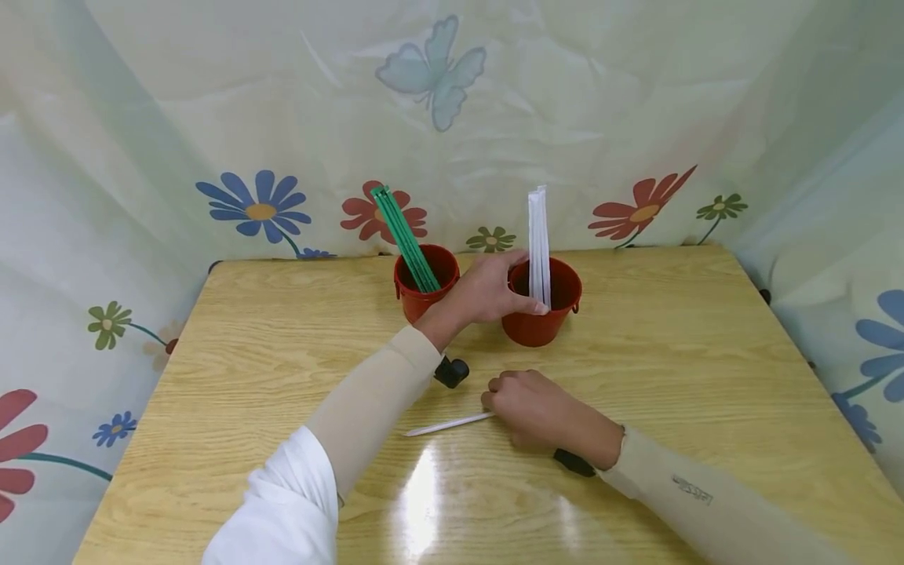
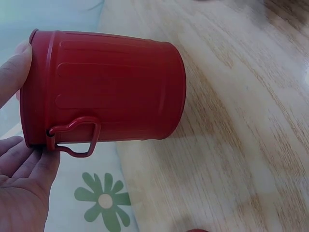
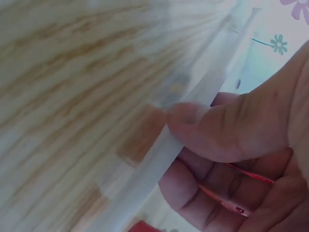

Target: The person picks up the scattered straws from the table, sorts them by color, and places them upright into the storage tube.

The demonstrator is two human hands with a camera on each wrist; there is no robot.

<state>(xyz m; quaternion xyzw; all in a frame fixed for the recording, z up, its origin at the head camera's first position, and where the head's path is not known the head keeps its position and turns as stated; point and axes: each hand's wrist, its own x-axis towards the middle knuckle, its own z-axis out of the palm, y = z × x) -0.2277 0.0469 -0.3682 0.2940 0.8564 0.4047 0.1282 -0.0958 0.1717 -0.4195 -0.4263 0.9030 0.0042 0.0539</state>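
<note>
My left hand [image 1: 490, 290] grips the rim of the right-hand red bucket [image 1: 533, 329], which stands upright on the table. In the left wrist view, thumb and fingers lie on either side of the bucket's rim [image 2: 41, 87], near its wire side handle [image 2: 89, 137]. Several white paper-wrapped straws [image 1: 539, 235] stand in this bucket. Lower down, close over the table, my right hand [image 1: 537, 412] pinches a single white paper-wrapped straw [image 1: 448, 425]. The right wrist view shows the thumb [image 3: 193, 116] pressed on that straw, with fingers curled behind it.
A second red bucket [image 1: 417, 306] to the left holds several green-wrapped straws [image 1: 404, 235] and is partly covered by my left wrist. Behind the wooden table [image 1: 282, 337] hangs a flowered curtain [image 1: 318, 94]. A black wrist camera [image 1: 452, 373] sits under the left forearm.
</note>
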